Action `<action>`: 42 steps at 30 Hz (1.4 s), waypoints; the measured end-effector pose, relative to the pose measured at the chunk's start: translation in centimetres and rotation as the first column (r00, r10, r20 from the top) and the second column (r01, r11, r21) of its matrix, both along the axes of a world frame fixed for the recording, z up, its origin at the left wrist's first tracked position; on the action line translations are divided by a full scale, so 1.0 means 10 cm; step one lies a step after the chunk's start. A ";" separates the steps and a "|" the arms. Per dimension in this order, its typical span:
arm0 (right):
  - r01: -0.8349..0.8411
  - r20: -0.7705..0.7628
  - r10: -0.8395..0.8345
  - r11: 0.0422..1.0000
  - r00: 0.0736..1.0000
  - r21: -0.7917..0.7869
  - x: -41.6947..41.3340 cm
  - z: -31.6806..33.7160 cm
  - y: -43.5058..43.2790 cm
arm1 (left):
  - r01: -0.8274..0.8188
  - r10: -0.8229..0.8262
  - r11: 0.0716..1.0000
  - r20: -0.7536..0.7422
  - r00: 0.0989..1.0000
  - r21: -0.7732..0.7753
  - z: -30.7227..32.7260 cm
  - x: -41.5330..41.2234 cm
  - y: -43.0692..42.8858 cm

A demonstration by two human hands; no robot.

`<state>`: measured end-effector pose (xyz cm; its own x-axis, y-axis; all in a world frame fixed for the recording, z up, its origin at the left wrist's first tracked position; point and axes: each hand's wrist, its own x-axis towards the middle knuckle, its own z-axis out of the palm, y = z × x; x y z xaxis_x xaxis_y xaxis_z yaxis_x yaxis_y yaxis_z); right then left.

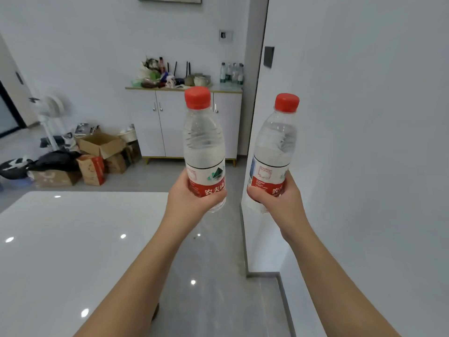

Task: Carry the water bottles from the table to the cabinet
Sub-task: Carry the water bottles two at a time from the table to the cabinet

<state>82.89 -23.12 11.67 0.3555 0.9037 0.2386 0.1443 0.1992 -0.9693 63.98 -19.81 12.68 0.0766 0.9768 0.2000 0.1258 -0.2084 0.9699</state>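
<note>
My left hand (192,200) grips a clear water bottle (203,139) with a red cap and a red label, held upright in front of me. My right hand (279,203) holds a second, matching water bottle (275,142), tilted slightly to the right. Both bottles are up in the air, past the white table (73,251) at the lower left. The white cabinet (170,125) stands against the far wall ahead. Several green-labelled water bottles (232,74) stand on the right end of its top.
Cluttered bags, cups and utensils (167,76) fill the left part of the cabinet top. Cardboard boxes (99,154), dark bags and a white fan (52,117) crowd the floor at the left. A white wall corner (257,117) juts in on the right. Grey floor runs between table and wall.
</note>
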 end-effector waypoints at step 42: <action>-0.026 0.020 0.023 0.990 1.000 0.136 0.11 1.05 2.35 | 0.045 -0.049 0.995 0.046 0.998 0.091 1.07 0.09 2.40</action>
